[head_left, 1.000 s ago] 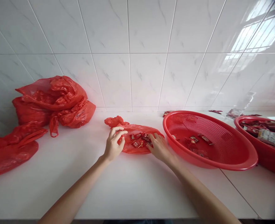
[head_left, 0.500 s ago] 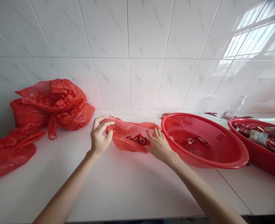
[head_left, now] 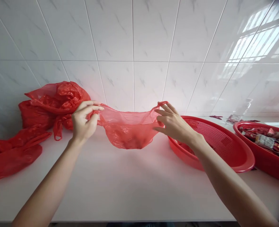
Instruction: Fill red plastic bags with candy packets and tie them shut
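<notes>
A thin red plastic bag (head_left: 130,134) hangs stretched between my two hands above the white counter, its contents showing as dark shapes through the plastic. My left hand (head_left: 85,119) is closed on the bag's left handle, fingers pinched. On the other side, my right hand (head_left: 174,123) has the right handle looped round its fingers, which are partly spread along the bag's edge. Just behind and beneath my right wrist stands a red perforated basket (head_left: 224,138), its inside partly hidden by my arm.
Filled red bags (head_left: 56,104) lean against the tiled wall at the left, with another red bag (head_left: 16,157) nearer. A second red basket (head_left: 267,157) holds packets at the right, beside a clear plastic bottle (head_left: 242,110). A person's hand is partly visible there.
Both hands have risen and moved apart, lifting the bag off the counter and pulling its top taut. The packets inside, seen openly before, now show only through the plastic.
</notes>
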`<state>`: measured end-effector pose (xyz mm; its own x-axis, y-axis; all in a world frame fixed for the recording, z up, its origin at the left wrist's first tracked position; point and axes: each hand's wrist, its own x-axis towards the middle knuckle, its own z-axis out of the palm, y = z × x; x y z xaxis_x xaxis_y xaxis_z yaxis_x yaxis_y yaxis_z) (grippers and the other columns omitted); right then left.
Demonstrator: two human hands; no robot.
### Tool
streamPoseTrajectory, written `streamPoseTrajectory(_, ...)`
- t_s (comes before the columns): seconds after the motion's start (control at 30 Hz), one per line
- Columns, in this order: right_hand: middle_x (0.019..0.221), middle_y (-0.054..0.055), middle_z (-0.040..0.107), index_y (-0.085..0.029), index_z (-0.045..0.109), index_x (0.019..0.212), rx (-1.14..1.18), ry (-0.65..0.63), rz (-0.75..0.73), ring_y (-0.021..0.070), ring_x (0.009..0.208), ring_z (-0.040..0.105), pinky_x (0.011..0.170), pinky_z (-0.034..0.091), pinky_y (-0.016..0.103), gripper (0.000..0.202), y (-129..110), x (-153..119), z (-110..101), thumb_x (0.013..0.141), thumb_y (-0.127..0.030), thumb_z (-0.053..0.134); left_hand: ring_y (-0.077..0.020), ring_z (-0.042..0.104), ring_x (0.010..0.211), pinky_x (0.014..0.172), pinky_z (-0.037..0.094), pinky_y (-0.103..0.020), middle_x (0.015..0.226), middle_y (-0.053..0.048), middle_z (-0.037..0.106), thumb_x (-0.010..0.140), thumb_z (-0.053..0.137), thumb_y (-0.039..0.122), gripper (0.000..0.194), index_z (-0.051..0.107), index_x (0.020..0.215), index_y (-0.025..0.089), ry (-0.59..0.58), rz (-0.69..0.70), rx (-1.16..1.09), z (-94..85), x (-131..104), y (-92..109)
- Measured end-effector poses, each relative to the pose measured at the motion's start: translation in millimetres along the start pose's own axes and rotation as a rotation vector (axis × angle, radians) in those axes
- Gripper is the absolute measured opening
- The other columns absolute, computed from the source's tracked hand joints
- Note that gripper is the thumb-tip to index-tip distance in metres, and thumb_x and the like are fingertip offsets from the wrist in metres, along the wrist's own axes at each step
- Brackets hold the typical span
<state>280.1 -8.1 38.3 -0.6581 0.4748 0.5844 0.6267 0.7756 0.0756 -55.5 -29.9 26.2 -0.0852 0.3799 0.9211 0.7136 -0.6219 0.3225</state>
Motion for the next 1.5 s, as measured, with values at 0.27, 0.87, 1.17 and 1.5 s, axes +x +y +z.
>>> streamPoseTrajectory(0.27,0.071,0.006,0.061,-0.022,0.048,0.06,0.081,0.186,0.137,0.0246,0.09,0.061,0.086,0.049,0.042,0.029,4.7,11.9,5.6,0.089,-0.02,0.052,-0.0184,0.067,0.094,0.085,0.054,-0.033,0.094,-0.002,0.072,0.071,0.047,0.005,0.032,0.073,0.081,0.021,-0.082,-0.088,-0.089,4.3,5.1,-11.9)
streamPoseTrajectory(0.87,0.13,0.014,0.062,-0.016,0.057,0.127,-0.057,0.206,0.25,0.0319,0.133,0.046,0.11,0.036,0.05,0.042,28.3,-6.6,29.4,0.085,-0.016,0.058,-0.0199,0.068,0.096,0.081,0.055,-0.03,0.097,-0.006,0.074,0.075,0.052,0.017,0.024,0.074,0.085,0.019,-0.292,-0.244,-0.05,24.6,-12.8,-42.5)
streamPoseTrajectory(1.17,0.117,0.013,0.07,-0.018,0.068,0.109,0.35,0.176,0.653,0.0311,0.106,0.064,0.091,0.049,0.05,0.04,35.0,-13.5,31.1,0.088,-0.052,0.059,-0.0191,0.067,0.095,0.084,0.055,-0.031,0.096,-0.005,0.073,0.076,0.057,0.015,0.02,0.074,0.085,0.018,-0.26,-0.224,-0.133,26.2,-7.2,-26.5)
streamPoseTrajectory(1.5,0.084,0.005,0.071,-0.018,0.072,0.079,0.996,0.26,0.655,0.0199,0.085,0.063,0.078,0.047,0.035,0.023,10.5,13.1,12.7,0.079,-0.041,0.073,-0.0197,0.069,0.095,0.082,0.057,-0.029,0.109,-0.006,0.07,0.073,0.067,0.016,0.015,0.075,0.086,0.017,-0.176,-0.299,-0.317,30.6,16.1,25.3)
